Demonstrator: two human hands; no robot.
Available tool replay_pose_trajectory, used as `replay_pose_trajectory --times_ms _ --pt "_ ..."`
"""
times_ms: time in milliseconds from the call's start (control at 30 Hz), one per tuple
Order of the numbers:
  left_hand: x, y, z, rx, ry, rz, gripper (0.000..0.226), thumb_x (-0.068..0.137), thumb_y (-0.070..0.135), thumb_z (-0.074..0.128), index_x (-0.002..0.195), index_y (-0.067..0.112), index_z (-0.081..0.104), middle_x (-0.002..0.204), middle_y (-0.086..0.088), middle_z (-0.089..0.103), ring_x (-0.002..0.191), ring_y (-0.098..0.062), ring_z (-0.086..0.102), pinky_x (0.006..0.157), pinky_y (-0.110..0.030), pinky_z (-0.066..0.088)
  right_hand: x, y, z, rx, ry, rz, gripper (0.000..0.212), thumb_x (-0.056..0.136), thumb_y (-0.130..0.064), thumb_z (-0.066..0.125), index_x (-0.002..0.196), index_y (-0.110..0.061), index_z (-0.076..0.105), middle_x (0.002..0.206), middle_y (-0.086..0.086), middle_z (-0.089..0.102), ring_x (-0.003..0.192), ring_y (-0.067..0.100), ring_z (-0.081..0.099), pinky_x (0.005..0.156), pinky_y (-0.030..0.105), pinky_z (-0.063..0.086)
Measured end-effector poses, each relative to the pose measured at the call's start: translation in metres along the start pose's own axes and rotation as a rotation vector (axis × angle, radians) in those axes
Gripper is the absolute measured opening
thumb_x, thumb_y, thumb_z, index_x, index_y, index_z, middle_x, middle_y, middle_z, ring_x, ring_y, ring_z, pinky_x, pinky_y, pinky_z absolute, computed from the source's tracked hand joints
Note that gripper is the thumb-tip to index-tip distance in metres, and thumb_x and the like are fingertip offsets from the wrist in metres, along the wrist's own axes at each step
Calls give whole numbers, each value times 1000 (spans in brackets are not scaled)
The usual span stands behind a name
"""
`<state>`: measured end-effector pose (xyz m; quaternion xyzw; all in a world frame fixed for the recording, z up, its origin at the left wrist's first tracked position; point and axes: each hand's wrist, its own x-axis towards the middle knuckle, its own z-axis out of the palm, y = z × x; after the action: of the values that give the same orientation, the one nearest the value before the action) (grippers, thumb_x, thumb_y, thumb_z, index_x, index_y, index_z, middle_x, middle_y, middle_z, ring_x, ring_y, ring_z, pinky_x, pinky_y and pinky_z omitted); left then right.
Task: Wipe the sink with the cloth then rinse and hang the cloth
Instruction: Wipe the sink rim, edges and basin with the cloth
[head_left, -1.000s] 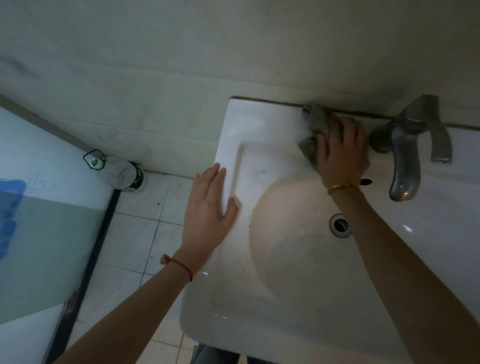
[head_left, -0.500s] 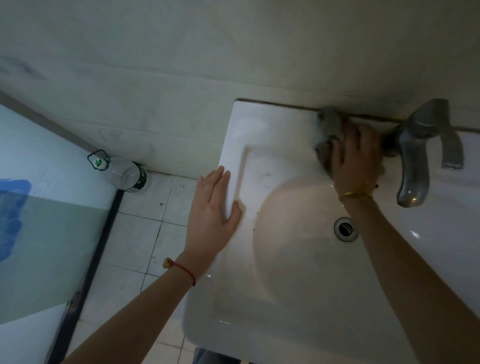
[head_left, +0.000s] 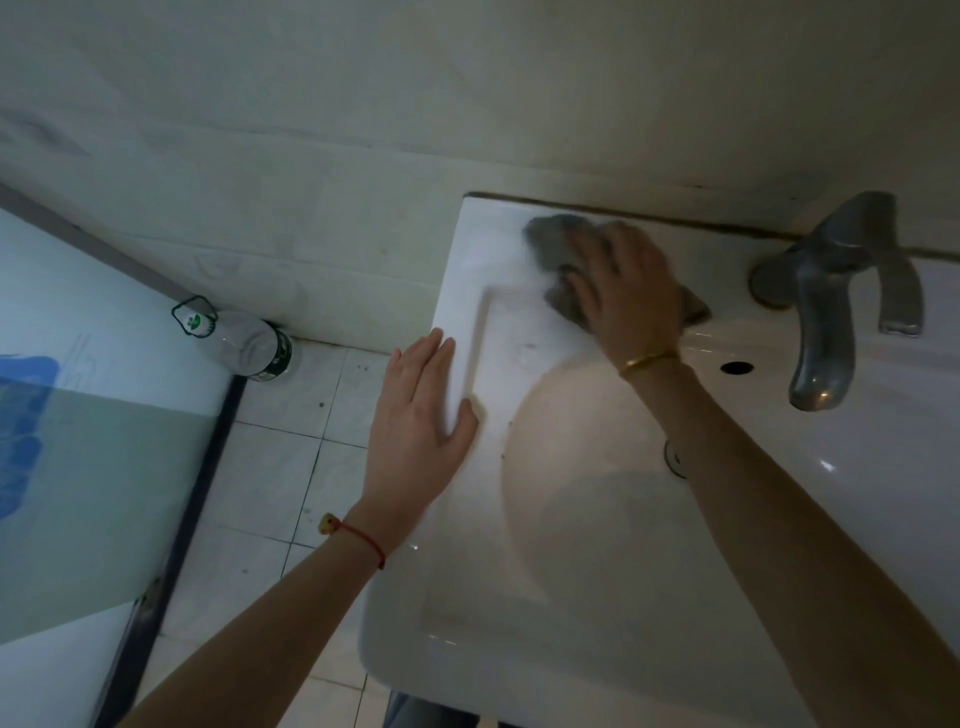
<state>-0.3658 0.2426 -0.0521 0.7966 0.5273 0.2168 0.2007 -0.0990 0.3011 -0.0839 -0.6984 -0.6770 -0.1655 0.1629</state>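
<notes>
Head view, right hand (head_left: 626, 291) pressing cloth (head_left: 556, 244) on sink (head_left: 467, 597) ledge

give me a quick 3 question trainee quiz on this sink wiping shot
1. True or false: the right hand presses the cloth on the back ledge of the sink, left of the tap.
2. Where does the left hand rest? A) on the tap B) flat on the sink's left rim C) on the bottle
3. Fill in: no water runs from the ____.

Key: 1 true; 2 B; 3 tap
</notes>
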Motion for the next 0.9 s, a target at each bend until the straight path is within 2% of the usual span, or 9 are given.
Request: replay_pose_trajectory --times_ms 100,200,300,367,433,567,700,800,900 --pt "0 0 0 -1 0 7 56 94 21 60 144 5 44 153 -7 41 145 -18 32 124 -41 20 -15 14 -6 -27 17 166 46 102 -40 36 134 -11 54 123 19 57 111 38 52 96 43 43" --pt "0 -1 1 -12 2 8 56 94 20 60 144 4 44 152 -8 41 144 -20 34 123 -44 23 -11 -1 -4 -45 26 228 43 100 -38 41 131 -12 56 119 17 58 105 36 52 89 41 44" --pt "-1 -2 1 -15 16 24 55 93 19 61 143 2 45 151 -10 43 143 -22 35 122 -46 25 -8 -32 2 -8 4 -3 48 96 -39 47 135 -12 52 117 15 56 103 32 49 82 40 47" --pt "-2 -2 1 -10 10 21 56 94 20 61 144 3 44 152 -9 41 144 -21 34 124 -43 21 -9 -35 4 35 1 -168 50 94 -39 48 137 -14 51 120 12 50 106 29 45 83 41 50" --pt "-2 -1 0 -9 -2 11 56 95 21 60 145 4 42 153 -7 40 145 -19 32 125 -39 18 -23 -16 -1 -16 -7 -149 50 96 -40 47 140 -18 48 124 9 45 109 28 42 84 40 48" --pt "-1 1 0 6 -11 7 56 95 22 58 146 4 41 153 -8 39 145 -19 31 125 -38 17 -72 13 -20 1 1 58 47 98 -36 49 142 -20 47 124 12 55 109 30 43 87 43 45" --pt "-2 3 0 6 -5 5 56 95 22 59 145 3 42 153 -8 40 145 -19 31 125 -35 14 -62 -40 -9 148 -102 -23 43 93 -35 49 132 -18 58 117 12 60 104 31 43 76 40 49" --pt "-1 1 0 11 -2 15 56 95 22 59 145 3 42 152 -8 41 145 -18 32 125 -31 12 -55 -66 -10 279 -146 9 43 92 -34 46 130 -19 61 116 10 61 106 30 43 79 41 45" --pt "0 1 0 16 -6 17 57 95 24 58 145 4 42 153 -9 40 145 -19 31 125 -33 14 -92 -57 -22 297 -142 -102 43 94 -31 45 134 -18 57 118 8 59 105 29 44 83 38 41"
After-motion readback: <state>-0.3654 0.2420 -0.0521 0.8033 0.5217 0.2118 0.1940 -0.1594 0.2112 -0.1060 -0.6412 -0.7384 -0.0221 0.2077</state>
